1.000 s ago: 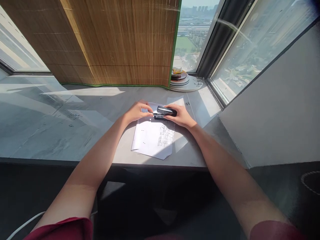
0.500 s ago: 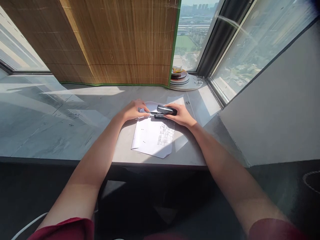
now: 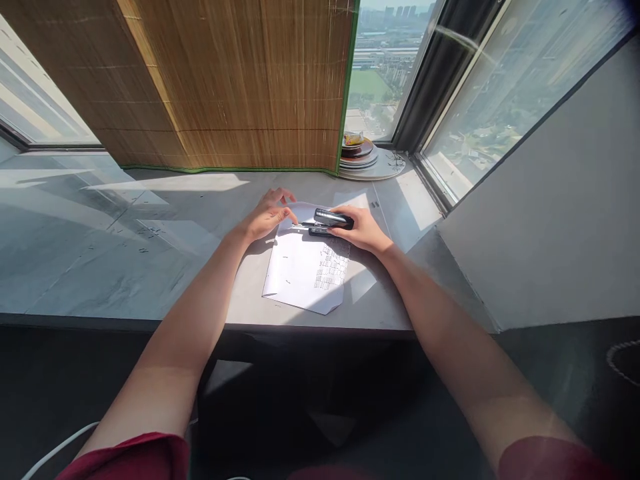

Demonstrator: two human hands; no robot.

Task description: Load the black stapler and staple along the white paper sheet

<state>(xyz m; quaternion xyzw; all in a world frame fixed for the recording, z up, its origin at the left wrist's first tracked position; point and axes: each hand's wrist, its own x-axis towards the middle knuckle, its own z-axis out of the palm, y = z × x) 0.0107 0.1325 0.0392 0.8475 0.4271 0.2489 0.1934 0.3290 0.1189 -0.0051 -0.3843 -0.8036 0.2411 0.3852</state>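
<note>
A black stapler (image 3: 325, 217) lies over the upper part of the white paper (image 3: 300, 263), its top arm raised from its base. My right hand (image 3: 363, 229) is wrapped round its rear end. From the stapler's front a thin strip reaches left toward my left hand (image 3: 270, 215). That hand is open, its fingers apart and a fingertip near or at the strip's end; I cannot tell whether they touch. Printed text fills the right side of the paper, and small dark marks, perhaps staples, show on its left side.
Small staple-like bits (image 3: 150, 232) lie scattered on the grey stone sill (image 3: 100, 267). Stacked plates (image 3: 360, 160) stand in the far right corner by the window. A bamboo blind (image 3: 240, 87) hangs at the back, and a wall (image 3: 550, 220) rises on the right.
My left thumb and fingers were closed at the end of the strip; they have spread apart and the hand has shifted slightly left. My right hand and the stapler have hardly moved.
</note>
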